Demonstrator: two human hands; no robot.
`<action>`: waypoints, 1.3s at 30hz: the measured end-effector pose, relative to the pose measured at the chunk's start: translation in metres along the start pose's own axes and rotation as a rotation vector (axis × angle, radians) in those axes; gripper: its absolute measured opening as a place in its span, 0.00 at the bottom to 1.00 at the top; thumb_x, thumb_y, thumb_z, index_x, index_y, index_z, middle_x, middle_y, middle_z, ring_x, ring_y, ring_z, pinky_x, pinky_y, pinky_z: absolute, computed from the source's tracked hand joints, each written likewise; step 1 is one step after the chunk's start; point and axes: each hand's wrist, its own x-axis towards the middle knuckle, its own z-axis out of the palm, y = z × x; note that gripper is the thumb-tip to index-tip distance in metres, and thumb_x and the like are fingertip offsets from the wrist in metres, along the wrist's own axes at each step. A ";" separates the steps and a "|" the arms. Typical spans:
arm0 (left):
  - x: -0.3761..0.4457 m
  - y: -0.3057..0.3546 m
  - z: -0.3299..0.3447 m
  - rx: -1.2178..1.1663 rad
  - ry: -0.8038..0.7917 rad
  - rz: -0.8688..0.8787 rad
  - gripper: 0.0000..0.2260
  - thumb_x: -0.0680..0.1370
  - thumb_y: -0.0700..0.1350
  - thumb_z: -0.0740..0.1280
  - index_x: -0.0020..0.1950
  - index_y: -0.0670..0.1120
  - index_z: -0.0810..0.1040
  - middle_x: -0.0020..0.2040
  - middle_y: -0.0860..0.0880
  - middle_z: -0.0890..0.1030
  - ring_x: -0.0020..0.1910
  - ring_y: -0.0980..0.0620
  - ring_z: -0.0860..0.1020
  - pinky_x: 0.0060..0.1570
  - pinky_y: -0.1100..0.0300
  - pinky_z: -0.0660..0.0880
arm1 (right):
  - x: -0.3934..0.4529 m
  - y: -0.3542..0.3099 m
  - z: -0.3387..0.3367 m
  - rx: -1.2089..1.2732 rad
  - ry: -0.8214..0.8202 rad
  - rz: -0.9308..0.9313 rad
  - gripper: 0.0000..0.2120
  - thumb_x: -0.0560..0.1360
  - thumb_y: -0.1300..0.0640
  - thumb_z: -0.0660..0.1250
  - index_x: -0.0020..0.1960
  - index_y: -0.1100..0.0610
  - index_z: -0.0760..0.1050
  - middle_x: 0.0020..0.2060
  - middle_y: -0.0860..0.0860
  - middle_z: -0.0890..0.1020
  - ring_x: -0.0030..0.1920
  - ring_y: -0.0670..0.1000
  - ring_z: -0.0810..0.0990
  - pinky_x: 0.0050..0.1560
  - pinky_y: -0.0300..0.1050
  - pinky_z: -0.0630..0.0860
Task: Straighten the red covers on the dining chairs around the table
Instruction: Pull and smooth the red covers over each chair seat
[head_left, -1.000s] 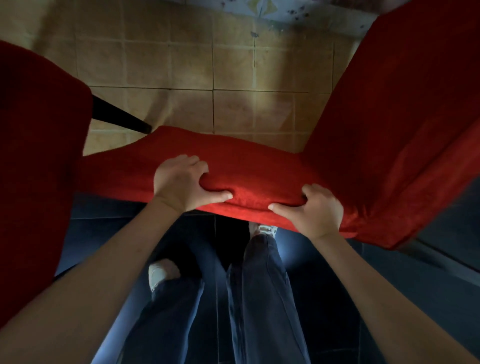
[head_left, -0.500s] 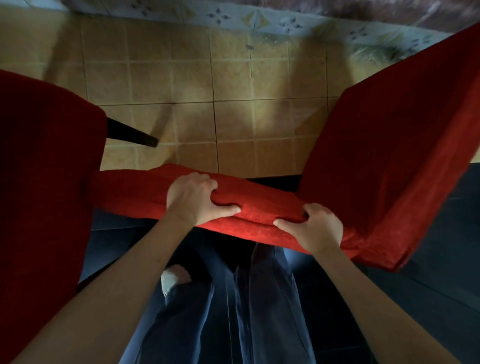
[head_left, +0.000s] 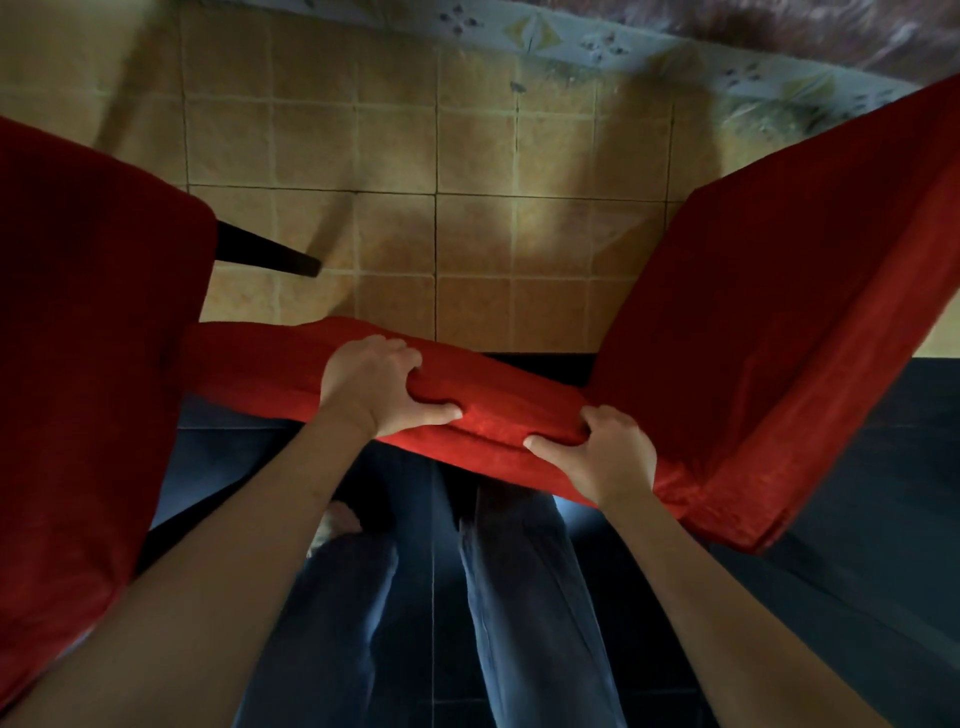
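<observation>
Both side chairs are cut off by the frame edges, the chair under the middle cover (head_left: 291, 364) is hidden by the fabric, and the feet are lost in shadow below the jeans (head_left: 519, 597); only one dark chair leg (head_left: 265, 254) shows over the tiled floor (head_left: 395, 156). Left hand (head_left: 371, 387) is curled over the top edge of the cover, thumb on the near face; right hand (head_left: 608, 457) grips the same edge just beside the right chair (head_left: 779, 322), fingers tucked into a fold. Cover is red, napped, stretched between the left chair (head_left: 88, 322) and the right one, creased at both grips.
</observation>
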 end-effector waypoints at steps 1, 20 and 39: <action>0.000 0.000 0.000 0.000 -0.013 -0.003 0.43 0.57 0.81 0.46 0.53 0.54 0.77 0.44 0.58 0.69 0.50 0.53 0.72 0.44 0.59 0.63 | -0.001 0.000 0.000 -0.009 -0.009 -0.002 0.31 0.54 0.21 0.56 0.32 0.50 0.64 0.31 0.42 0.68 0.36 0.48 0.70 0.31 0.41 0.59; -0.032 -0.119 -0.015 -0.231 0.234 0.110 0.30 0.66 0.69 0.69 0.56 0.48 0.80 0.52 0.49 0.81 0.53 0.47 0.78 0.58 0.52 0.67 | -0.009 -0.120 0.027 -0.086 -0.002 -0.040 0.37 0.65 0.30 0.68 0.66 0.51 0.73 0.59 0.51 0.77 0.62 0.55 0.73 0.64 0.52 0.65; -0.028 -0.141 -0.012 -0.142 0.338 0.066 0.38 0.57 0.75 0.67 0.53 0.48 0.82 0.45 0.48 0.84 0.44 0.45 0.81 0.47 0.53 0.72 | 0.018 -0.174 0.030 0.054 -0.208 -0.068 0.29 0.60 0.41 0.78 0.57 0.52 0.78 0.54 0.48 0.80 0.56 0.51 0.77 0.58 0.48 0.73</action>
